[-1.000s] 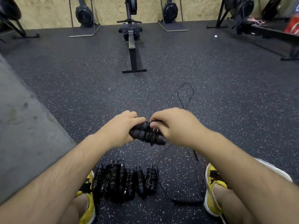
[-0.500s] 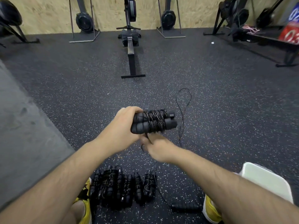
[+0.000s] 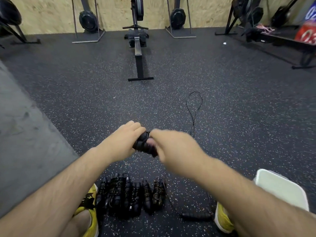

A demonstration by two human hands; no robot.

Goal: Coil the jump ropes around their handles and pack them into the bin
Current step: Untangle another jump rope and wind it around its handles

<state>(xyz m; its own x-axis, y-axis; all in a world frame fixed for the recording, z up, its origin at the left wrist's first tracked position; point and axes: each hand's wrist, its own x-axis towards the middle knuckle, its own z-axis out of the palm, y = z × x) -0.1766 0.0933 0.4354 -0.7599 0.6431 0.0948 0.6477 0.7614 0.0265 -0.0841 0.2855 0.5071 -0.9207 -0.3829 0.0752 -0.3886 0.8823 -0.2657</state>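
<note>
My left hand (image 3: 124, 141) grips a pair of black jump-rope handles (image 3: 144, 146) held together in front of me. My right hand (image 3: 171, 146), blurred by motion, covers the handles' right end and holds the thin black rope there. On the floor between my feet lie several coiled black jump ropes (image 3: 130, 194) side by side. A loose black handle (image 3: 195, 216) rests by my right shoe, and its thin rope (image 3: 194, 106) trails away over the floor into a loop. The white bin (image 3: 282, 189) stands at the lower right, partly behind my right forearm.
Speckled black rubber floor all around, with a grey concrete strip (image 3: 20, 137) on the left. A rowing machine (image 3: 138, 53) stands ahead. More machines and racks line the plywood wall. My yellow shoes (image 3: 89, 202) flank the pile.
My right hand has swung from below the handles up over their right end, carrying the rope round them. The left hand and the handles have dropped slightly.
</note>
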